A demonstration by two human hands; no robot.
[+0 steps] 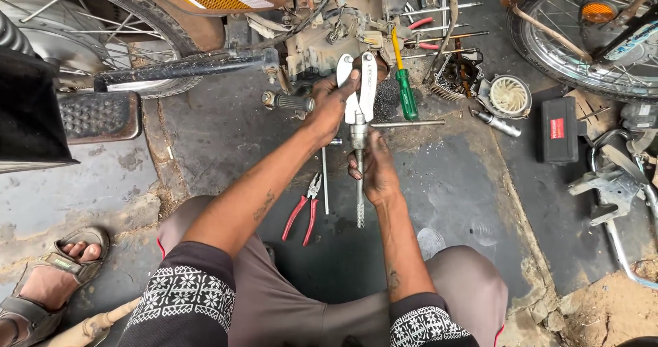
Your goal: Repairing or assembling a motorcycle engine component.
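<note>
Left hand: the left hand (334, 105) is closed over the top of a silver two-armed metal puller (359, 93), fingers wrapped round the left arm, apparently to keep the arms steady against the part.
Right hand: the right hand (373, 172) is curled round the puller's long central screw shaft (360, 189), thumb along the shaft, likely holding it in line.
Puller position: upright between the hands, arms reaching to the oily motorcycle engine casing (329, 42), crossbar sticking out sideways.
Nearby tools: red-handled pliers (305, 208) lie on the dark concrete floor (219, 134) by the left forearm; a green-handled screwdriver (404, 86) rests just right of the puller, both within easy reach.
Farther off: a white ribbed fan part (508, 94) and a black box (556, 129) lie well apart to the right.
Bystander: a sandalled foot (58, 271) stands at the lower left.
</note>
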